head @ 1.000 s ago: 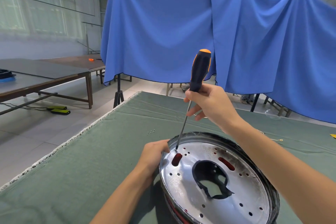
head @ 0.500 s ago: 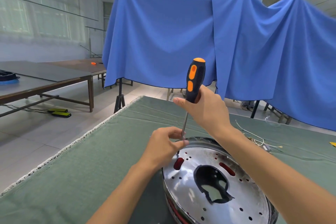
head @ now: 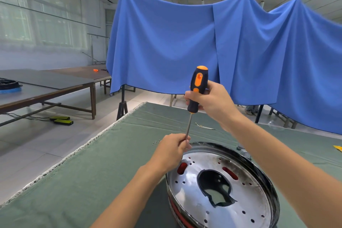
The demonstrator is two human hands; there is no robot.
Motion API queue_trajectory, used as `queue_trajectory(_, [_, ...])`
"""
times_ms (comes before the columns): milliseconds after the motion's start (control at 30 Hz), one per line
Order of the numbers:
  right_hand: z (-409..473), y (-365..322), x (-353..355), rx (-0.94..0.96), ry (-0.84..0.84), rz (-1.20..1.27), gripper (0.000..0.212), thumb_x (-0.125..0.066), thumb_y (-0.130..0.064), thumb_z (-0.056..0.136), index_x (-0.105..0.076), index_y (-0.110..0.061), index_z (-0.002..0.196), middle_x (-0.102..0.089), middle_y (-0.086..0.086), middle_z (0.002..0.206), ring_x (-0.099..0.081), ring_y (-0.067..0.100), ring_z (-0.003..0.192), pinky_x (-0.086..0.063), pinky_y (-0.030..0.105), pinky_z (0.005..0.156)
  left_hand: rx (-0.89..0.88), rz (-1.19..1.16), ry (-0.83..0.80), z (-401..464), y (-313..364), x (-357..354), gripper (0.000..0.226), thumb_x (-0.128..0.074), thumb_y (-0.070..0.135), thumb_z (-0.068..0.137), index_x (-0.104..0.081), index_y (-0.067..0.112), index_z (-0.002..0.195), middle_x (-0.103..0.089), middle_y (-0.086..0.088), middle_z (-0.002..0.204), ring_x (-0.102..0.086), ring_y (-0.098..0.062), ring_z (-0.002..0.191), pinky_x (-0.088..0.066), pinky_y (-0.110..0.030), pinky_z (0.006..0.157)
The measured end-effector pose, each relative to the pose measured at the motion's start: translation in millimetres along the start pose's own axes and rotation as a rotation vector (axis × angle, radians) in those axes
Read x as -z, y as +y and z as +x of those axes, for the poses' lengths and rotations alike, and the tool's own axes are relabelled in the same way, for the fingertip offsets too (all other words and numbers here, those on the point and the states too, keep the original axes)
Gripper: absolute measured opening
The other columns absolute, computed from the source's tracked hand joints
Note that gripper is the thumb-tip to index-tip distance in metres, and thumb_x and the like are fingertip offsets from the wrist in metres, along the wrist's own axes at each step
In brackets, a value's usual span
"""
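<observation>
A round shiny metal plate (head: 238, 198) with small holes, red slots and a jagged dark opening in its middle lies on the green cloth table (head: 88, 181). My right hand (head: 212, 102) grips the black and orange handle of a screwdriver (head: 197, 89), held nearly upright above the plate's far left rim. My left hand (head: 172, 152) pinches the lower end of the steel shaft just above the rim. The tip is hidden behind my left fingers.
Several tiny screws (head: 156, 142) lie on the cloth left of my left hand. A thin wire (head: 204, 127) lies further back. A blue cloth (head: 203, 46) hangs behind the table. Brown tables (head: 55, 87) stand at the left, with yellow-green boxes (head: 63, 120) on the floor.
My left hand left the plate's rim and took hold of the screwdriver shaft. The screwdriver rose a little and stands more upright. My right hand shifted its grip on the handle.
</observation>
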State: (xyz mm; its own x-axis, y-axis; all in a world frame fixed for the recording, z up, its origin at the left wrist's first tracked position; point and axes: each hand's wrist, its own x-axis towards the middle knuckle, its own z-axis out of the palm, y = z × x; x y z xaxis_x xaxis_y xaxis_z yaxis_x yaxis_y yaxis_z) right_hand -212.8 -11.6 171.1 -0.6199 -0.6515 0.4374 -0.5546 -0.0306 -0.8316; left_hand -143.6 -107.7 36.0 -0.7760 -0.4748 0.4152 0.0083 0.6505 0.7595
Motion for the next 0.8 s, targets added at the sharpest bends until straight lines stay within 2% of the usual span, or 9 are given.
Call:
queue_trajectory(67, [0, 3, -5, 0.027, 0.080, -0.100, 0.029, -0.077, -0.026, 0.078, -0.056, -0.010, 0.089, -0.068, 0.005, 0.082, -0.066, 0.022, 0.080, -0.055, 0.048, 0.081, 0.001, -0.053, 0.077, 0, 1, -2, 0.011, -0.064, 0.019, 0.089, -0.071, 0.011, 0.093, -0.073, 0.000, 0.082, -0.068, -0.013, 0.080, -0.053, -0.032, 0.080])
queue_trajectory(133, [0, 6, -9, 0.038, 0.170, -0.218, 0.037, -0.077, -0.039, 0.074, -0.053, -0.016, 0.090, -0.060, -0.009, 0.070, -0.059, 0.009, 0.070, -0.051, 0.038, 0.072, 0.002, -0.151, 0.168, 2, 1, -3, 0.009, -0.071, 0.018, 0.083, -0.073, 0.012, 0.076, -0.071, 0.002, 0.067, -0.068, -0.012, 0.067, -0.054, -0.032, 0.072])
queue_trajectory(233, [-1, 5, -11, 0.064, 0.216, -0.305, 0.043, -0.072, -0.048, 0.076, -0.048, -0.017, 0.095, -0.055, -0.013, 0.069, -0.055, 0.001, 0.062, -0.045, 0.033, 0.066, -0.026, -0.191, 0.180, 3, -3, -4, 0.017, -0.069, 0.016, 0.085, -0.075, 0.009, 0.070, -0.071, 0.002, 0.062, -0.068, -0.014, 0.063, -0.056, -0.038, 0.071])
queue_trajectory(333, [1, -1, -3, 0.066, 0.158, -0.214, 0.039, -0.066, -0.040, 0.082, -0.043, -0.021, 0.107, -0.056, -0.007, 0.081, -0.063, 0.013, 0.075, -0.050, 0.034, 0.066, -0.072, -0.114, 0.127, 3, -4, -5, 0.021, -0.062, 0.017, 0.091, -0.075, 0.008, 0.077, -0.072, 0.001, 0.069, -0.069, -0.014, 0.069, -0.056, -0.039, 0.073])
queue_trajectory(433, [3, -6, 4, 0.054, 0.090, -0.120, 0.039, -0.060, -0.023, 0.087, -0.042, -0.025, 0.122, -0.059, -0.002, 0.086, -0.063, 0.024, 0.084, -0.054, 0.046, 0.078, -0.064, -0.070, 0.083, 4, -2, -4, 0.026, -0.053, 0.018, 0.096, -0.072, 0.005, 0.086, -0.073, 0.000, 0.080, -0.070, -0.010, 0.077, -0.056, -0.036, 0.079])
queue_trajectory(533, [2, -7, 5, 0.114, 0.165, -0.308, 0.040, -0.067, -0.034, 0.083, -0.044, -0.022, 0.113, -0.064, -0.003, 0.085, -0.064, 0.025, 0.082, -0.052, 0.041, 0.075, -0.030, -0.064, 0.112, 3, -1, -4, 0.021, -0.056, 0.018, 0.093, -0.073, 0.008, 0.086, -0.074, 0.000, 0.079, -0.070, -0.014, 0.078, -0.055, -0.037, 0.079])
queue_trajectory(633, [3, -10, 1, 0.131, 0.265, -0.507, 0.046, -0.068, -0.040, 0.080, -0.036, -0.017, 0.105, -0.061, -0.002, 0.087, -0.057, 0.028, 0.078, -0.039, 0.035, 0.062, 0.070, -0.246, 0.188, 0, 2, -6, 0.011, -0.069, 0.014, 0.084, -0.076, 0.015, 0.075, -0.073, 0.002, 0.067, -0.071, -0.013, 0.069, -0.057, -0.034, 0.071])
queue_trajectory(700, [4, -14, -1, 0.151, 0.278, -0.688, 0.046, -0.063, -0.037, 0.085, -0.032, -0.017, 0.112, -0.058, 0.001, 0.092, -0.052, 0.031, 0.076, -0.031, 0.033, 0.061, 0.075, -0.233, 0.183, 1, 2, -6, 0.014, -0.069, 0.016, 0.086, -0.077, 0.016, 0.075, -0.073, 0.004, 0.065, -0.070, -0.008, 0.065, -0.056, -0.030, 0.069])
queue_trajectory(800, [9, -23, 5, 0.220, 0.178, -0.902, 0.046, -0.056, -0.038, 0.089, -0.034, -0.022, 0.126, -0.050, 0.001, 0.111, -0.053, 0.032, 0.080, -0.033, 0.033, 0.068, 0.048, -0.122, 0.129, 2, 1, -6, 0.018, -0.064, 0.022, 0.090, -0.077, 0.015, 0.080, -0.073, 0.007, 0.070, -0.070, -0.005, 0.070, -0.057, -0.035, 0.076])
